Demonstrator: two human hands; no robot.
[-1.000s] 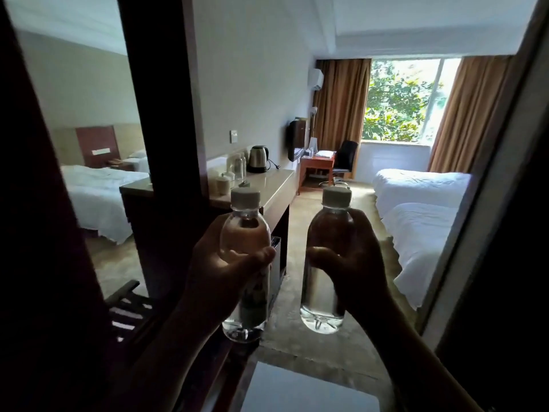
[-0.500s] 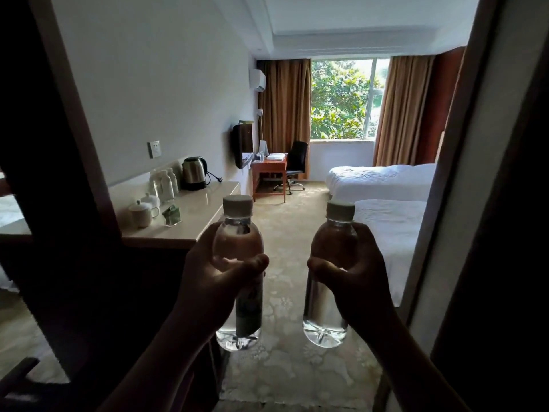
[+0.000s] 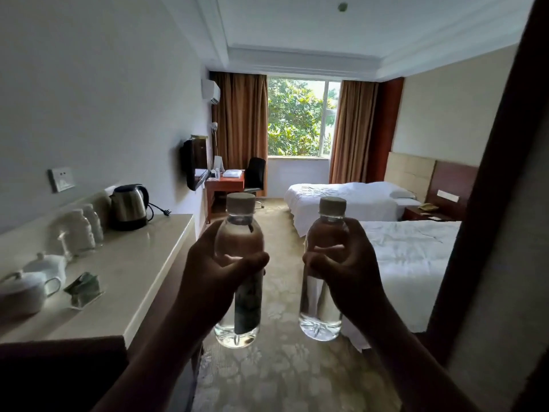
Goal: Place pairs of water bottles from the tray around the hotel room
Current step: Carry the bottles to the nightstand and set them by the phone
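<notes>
- While both arms reach forward at chest level, the left hand (image 3: 217, 275) is clenched round the left bottle (image 3: 239, 272) at its upper body, thumb across the front.
- The right hand (image 3: 347, 272) grips the right bottle (image 3: 322, 292) the same way, fingers wrapped behind, thumb in front.
- Both bottles are clear plastic, upright, filled nearly to the neck, with pale ribbed caps; they stand side by side in the air, apart from each other, above the patterned carpet (image 3: 285, 370).
- Left bottle carries a dark greenish label down its lower half; the print is too dim to read. No label shows on the right bottle.
- To the left runs a cream counter (image 3: 148, 263), its front edge just beside the left forearm. On it: a steel kettle (image 3: 129, 206), wrapped glasses (image 3: 80, 230), white lidded cups (image 3: 26, 289), a green sachet holder (image 3: 84, 289).
- To the right, a dark door frame (image 3: 487, 203) sits close to the right arm.
- Between counter and the two white beds (image 3: 410, 257), an open carpeted aisle leads to a desk (image 3: 227, 182), black chair (image 3: 255, 173) and window (image 3: 300, 117).
- No writing in the room is legible.
</notes>
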